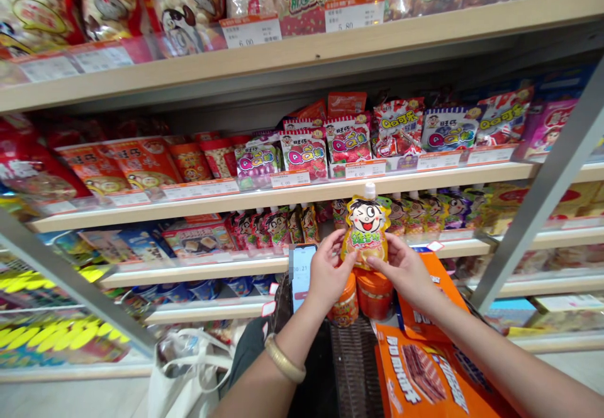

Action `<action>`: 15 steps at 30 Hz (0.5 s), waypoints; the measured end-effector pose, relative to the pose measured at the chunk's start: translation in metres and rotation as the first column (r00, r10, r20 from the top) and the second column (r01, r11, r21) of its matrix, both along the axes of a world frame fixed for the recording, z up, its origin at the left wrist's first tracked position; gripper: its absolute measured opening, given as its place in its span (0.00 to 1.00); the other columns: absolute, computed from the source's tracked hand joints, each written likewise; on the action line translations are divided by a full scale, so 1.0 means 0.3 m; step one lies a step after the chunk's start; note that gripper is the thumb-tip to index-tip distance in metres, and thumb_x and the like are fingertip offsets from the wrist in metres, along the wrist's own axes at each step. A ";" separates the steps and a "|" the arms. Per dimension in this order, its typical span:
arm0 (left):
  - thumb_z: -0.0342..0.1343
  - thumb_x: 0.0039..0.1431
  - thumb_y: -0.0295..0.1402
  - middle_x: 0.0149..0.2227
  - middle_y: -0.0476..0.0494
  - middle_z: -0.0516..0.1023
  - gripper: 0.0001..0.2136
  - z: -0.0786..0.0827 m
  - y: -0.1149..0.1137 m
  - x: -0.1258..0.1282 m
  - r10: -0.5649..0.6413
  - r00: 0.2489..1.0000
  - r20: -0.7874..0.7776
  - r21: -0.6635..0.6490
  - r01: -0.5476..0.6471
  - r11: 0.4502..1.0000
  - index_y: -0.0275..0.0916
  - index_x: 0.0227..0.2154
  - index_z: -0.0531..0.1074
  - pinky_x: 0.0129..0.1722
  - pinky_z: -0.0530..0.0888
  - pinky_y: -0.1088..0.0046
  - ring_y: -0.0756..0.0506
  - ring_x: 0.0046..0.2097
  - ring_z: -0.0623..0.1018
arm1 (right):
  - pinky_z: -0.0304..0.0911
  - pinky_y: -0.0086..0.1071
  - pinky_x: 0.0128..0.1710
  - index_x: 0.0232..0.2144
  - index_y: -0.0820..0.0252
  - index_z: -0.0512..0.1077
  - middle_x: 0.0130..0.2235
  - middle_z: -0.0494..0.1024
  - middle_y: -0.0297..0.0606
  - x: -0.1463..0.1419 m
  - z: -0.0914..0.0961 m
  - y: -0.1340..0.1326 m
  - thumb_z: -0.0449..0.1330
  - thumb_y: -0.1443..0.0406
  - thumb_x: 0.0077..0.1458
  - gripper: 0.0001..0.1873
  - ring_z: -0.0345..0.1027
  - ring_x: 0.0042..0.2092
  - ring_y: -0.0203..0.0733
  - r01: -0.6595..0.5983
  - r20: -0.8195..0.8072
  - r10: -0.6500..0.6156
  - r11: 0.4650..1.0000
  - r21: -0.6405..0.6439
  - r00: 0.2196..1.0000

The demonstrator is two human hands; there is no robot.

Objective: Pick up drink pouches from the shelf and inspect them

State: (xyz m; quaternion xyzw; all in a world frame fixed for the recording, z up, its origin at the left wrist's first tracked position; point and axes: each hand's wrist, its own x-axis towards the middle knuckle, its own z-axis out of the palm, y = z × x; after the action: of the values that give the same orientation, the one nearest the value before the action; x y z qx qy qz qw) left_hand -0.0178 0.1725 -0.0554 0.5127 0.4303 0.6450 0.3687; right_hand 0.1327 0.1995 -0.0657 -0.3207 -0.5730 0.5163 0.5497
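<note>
Between both hands I hold a yellow spouted jelly pouch upright, its white cap on top and a winking cartoon face on the front. My left hand grips its left side, with a gold bangle on that wrist. My right hand is closed on the right side, thumb on the front. Just below the pouch stand two orange-lidded jars. Beside my right forearm lie orange snack packets. A phone with a lit timer screen is left of my left hand.
Shelves with price labels run across in front. Similar spouted pouches line the shelf behind my hands. QQ candy bags sit one shelf higher. A white bag is at lower left, and a grey metal post slants at right.
</note>
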 end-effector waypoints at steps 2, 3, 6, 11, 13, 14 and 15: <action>0.61 0.49 0.27 0.46 0.41 0.72 0.16 0.002 -0.010 0.008 0.092 0.992 -0.090 0.076 -0.085 0.994 0.38 0.43 0.73 0.43 0.77 0.74 0.46 0.47 0.75 | 0.71 0.40 0.44 0.39 0.56 0.65 0.40 0.79 0.40 -0.003 0.001 0.000 0.69 0.58 0.40 0.25 0.76 0.41 0.46 0.043 -0.007 -0.043 0.999 0.004 0.999; 0.60 0.50 0.27 0.45 0.41 0.71 0.13 0.005 -0.016 0.012 0.114 0.984 -0.138 0.106 -0.100 0.989 0.39 0.41 0.75 0.42 0.77 0.75 0.47 0.47 0.75 | 0.71 0.40 0.43 0.38 0.55 0.64 0.40 0.79 0.40 -0.005 0.001 -0.002 0.69 0.57 0.40 0.24 0.76 0.41 0.46 0.064 -0.008 -0.064 0.998 0.011 0.998; 0.59 0.51 0.27 0.46 0.41 0.69 0.11 0.012 -0.031 0.020 0.101 0.965 -0.241 0.132 -0.070 0.989 0.40 0.38 0.77 0.41 0.78 0.74 0.46 0.48 0.74 | 0.71 0.42 0.43 0.37 0.55 0.63 0.41 0.78 0.42 -0.013 0.003 -0.012 0.69 0.56 0.42 0.23 0.75 0.42 0.48 0.146 0.008 -0.147 0.987 0.065 0.989; 0.60 0.52 0.29 0.56 0.39 0.66 0.19 0.016 -0.040 0.020 -0.010 0.958 -0.288 0.105 0.041 0.994 0.42 0.49 0.73 0.46 0.78 0.69 0.43 0.54 0.73 | 0.70 0.43 0.46 0.42 0.55 0.64 0.42 0.77 0.43 -0.017 0.000 -0.024 0.66 0.54 0.46 0.24 0.73 0.44 0.48 0.188 0.039 -0.196 0.971 0.150 0.980; 0.61 0.51 0.31 0.59 0.37 0.64 0.23 0.015 -0.039 0.013 -0.049 0.942 -0.331 0.095 0.085 0.992 0.42 0.53 0.70 0.50 0.76 0.65 0.40 0.57 0.70 | 0.70 0.41 0.45 0.41 0.55 0.65 0.41 0.77 0.41 -0.011 -0.001 -0.025 0.66 0.54 0.47 0.21 0.73 0.43 0.47 0.158 0.045 -0.167 0.975 0.155 0.985; 0.62 0.50 0.32 0.60 0.37 0.63 0.26 0.014 -0.038 0.009 -0.055 0.932 -0.358 0.097 0.096 0.991 0.41 0.54 0.69 0.52 0.74 0.63 0.39 0.59 0.68 | 0.70 0.40 0.43 0.40 0.54 0.65 0.40 0.77 0.40 -0.006 -0.001 -0.026 0.65 0.54 0.49 0.20 0.73 0.42 0.46 0.137 0.053 -0.147 0.979 0.150 0.988; 0.63 0.49 0.33 0.61 0.37 0.63 0.28 0.014 -0.036 0.005 -0.053 0.922 -0.384 0.106 0.101 0.989 0.41 0.55 0.68 0.55 0.72 0.61 0.39 0.60 0.67 | 0.70 0.38 0.42 0.39 0.54 0.66 0.39 0.77 0.40 -0.002 -0.001 -0.027 0.64 0.54 0.50 0.18 0.73 0.41 0.45 0.112 0.063 -0.122 0.983 0.146 0.990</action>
State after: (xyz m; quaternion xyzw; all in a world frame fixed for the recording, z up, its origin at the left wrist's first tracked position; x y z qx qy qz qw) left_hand -0.0165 0.1619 -0.0511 0.6664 0.4323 0.5437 0.2709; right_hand 0.1321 0.1913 -0.0660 -0.3323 -0.6079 0.4289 0.5797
